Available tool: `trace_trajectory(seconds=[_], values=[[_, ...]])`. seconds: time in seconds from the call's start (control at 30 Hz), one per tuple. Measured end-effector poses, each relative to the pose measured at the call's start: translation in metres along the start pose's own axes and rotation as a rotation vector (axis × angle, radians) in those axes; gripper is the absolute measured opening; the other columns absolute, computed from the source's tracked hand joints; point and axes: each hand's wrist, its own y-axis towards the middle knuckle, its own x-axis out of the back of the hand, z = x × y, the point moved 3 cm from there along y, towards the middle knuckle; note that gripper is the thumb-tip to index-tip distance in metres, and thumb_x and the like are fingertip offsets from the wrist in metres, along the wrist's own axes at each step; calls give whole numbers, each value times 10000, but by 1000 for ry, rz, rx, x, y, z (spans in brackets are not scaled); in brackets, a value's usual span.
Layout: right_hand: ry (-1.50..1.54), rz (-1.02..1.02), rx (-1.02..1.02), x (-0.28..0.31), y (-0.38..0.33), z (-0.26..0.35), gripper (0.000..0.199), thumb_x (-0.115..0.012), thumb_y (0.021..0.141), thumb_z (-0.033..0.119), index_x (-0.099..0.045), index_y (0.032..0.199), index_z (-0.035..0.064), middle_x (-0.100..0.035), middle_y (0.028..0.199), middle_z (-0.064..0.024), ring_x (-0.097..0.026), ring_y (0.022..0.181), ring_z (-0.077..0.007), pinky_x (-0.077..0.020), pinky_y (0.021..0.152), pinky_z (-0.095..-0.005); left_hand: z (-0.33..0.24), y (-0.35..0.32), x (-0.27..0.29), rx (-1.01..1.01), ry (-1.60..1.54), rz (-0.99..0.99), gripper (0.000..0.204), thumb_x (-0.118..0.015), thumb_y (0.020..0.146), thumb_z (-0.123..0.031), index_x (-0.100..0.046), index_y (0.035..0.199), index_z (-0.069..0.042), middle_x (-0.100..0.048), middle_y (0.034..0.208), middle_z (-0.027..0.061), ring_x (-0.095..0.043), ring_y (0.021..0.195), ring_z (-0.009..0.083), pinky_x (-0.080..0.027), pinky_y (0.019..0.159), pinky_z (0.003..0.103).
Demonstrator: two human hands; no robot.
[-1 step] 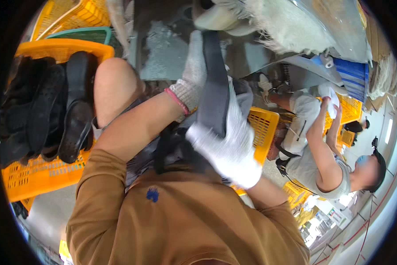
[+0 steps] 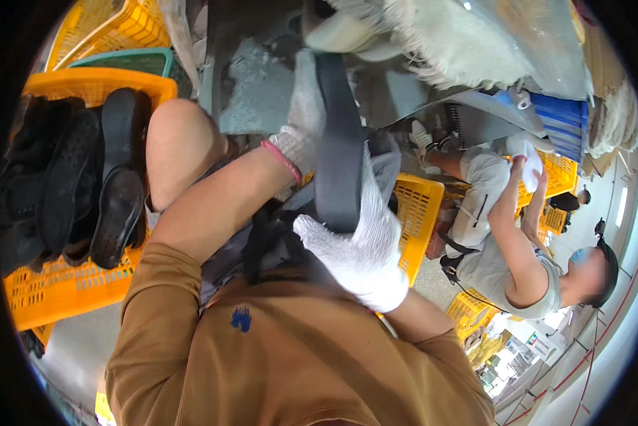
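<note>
- Our right hand [image 2: 365, 245], in a white knit glove, is closed around the near end of a dark grey shoe sole [image 2: 339, 142].
- Our left hand [image 2: 301, 124], gloved too, grips the sole's left edge higher up.
- The sole is held lengthwise in front of us, its far end pressed up against a fluffy cream buffing wheel [image 2: 440, 35].
- To our left, a yellow crate [image 2: 70, 287] holds black soles [image 2: 117, 177].
- To the right, a co-worker [image 2: 507, 234] sits by another yellow crate [image 2: 418, 213].
</note>
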Motion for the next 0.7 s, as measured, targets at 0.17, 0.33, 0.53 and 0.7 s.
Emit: trace_trajectory(seconds=[0.17, 0.33, 0.53, 0.7], values=[[-134, -491, 411, -17, 42, -50, 463, -854, 838, 283, -693, 1187, 23, -758, 908, -176, -760, 786, -392, -621, 712, -460, -19, 28, 20, -310, 452, -196, 558, -458, 1127, -482, -567, 1442, -35, -653, 1362, 180, -654, 1195, 353, -536, 1029, 506], [-433, -500, 664, -5, 116, -32, 423, -839, 827, 439, -784, 968, 44, -770, 890, -181, -766, 866, -379, -608, 772, -447, -9, 8, 32, -703, 612, -209, 500, -515, 1102, -447, -650, 1219, 20, -738, 1241, 192, -748, 1060, 308, -618, 929, 470], [42, -75, 327, 8, 57, -8, 632, -894, 777, 369, -709, 1265, 13, -776, 1117, -170, -749, 1041, -283, -573, 941, -380, 18, 15, 32, -333, -179, -162, 710, -318, 1107, -641, -682, 1311, -67, -737, 1220, 146, -711, 1079, 277, -589, 968, 423], [407, 276, 8, 3, 82, -9, 821, -870, 809, 393, -593, 1475, 2, -761, 1216, -209, -739, 1122, -360, -550, 994, -439, -21, 9, -6, -48, 210, -518, 740, -314, 1119, -621, -668, 1387, -28, -715, 1277, 181, -670, 1156, 310, -516, 1022, 542]])
